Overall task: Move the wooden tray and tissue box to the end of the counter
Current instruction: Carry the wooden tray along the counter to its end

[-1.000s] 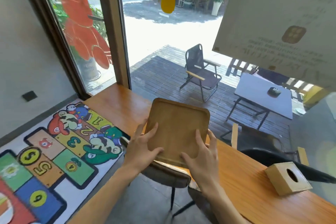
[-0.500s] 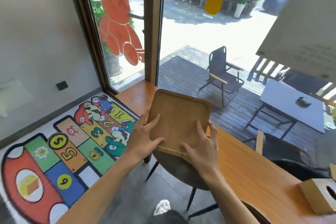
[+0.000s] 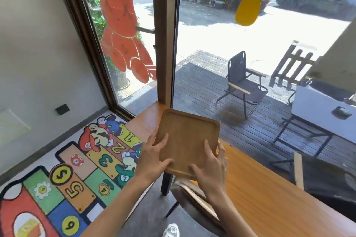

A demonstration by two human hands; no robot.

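Wooden tray (image 3: 187,141) held over the bench (image 3: 256,188) near its window-end corner, left hand (image 3: 154,157) and right hand (image 3: 210,167) gripping the near rim; likely stiff, light, best grasped by opposite edges.

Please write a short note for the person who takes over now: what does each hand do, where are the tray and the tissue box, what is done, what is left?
Left hand: holds the wooden tray on its left side.
Right hand: holds the tray's near right side.
The tray is tilted above the counter, near its window end.
Tissue box: not in view.
Done: tray picked up.
Left: set the tray down at the counter's end, then bring the tissue box.
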